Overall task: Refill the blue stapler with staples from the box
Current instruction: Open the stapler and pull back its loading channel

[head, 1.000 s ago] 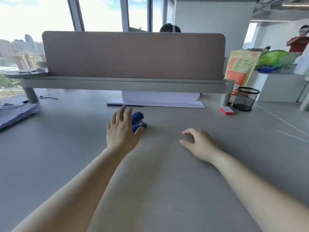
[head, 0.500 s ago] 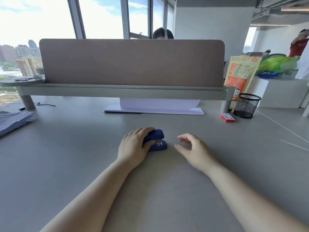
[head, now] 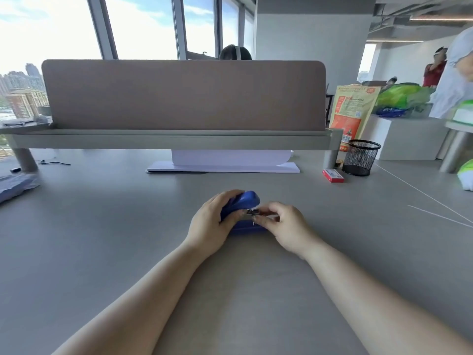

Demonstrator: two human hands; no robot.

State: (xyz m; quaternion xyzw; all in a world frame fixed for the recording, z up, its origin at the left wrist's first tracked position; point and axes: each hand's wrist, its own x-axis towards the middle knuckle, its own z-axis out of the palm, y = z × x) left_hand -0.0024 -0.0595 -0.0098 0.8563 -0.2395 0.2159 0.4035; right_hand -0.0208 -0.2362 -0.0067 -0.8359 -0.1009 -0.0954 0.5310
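Now joining the left hand [head: 210, 224] wrapped around the blue stapler [head: 243, 201], the right hand [head: 286, 226] fingers pinch its metal front.

Daylight enters through the windows [head: 143, 26] at the rear; the sky is overexposed to near white. The desk surface [head: 102, 239] is evenly lit, with soft, faint shadows beneath both forearms. Wide-angle distortion bends straight lines toward the frame edges. Fine detail is soft throughout, most at the right edge.
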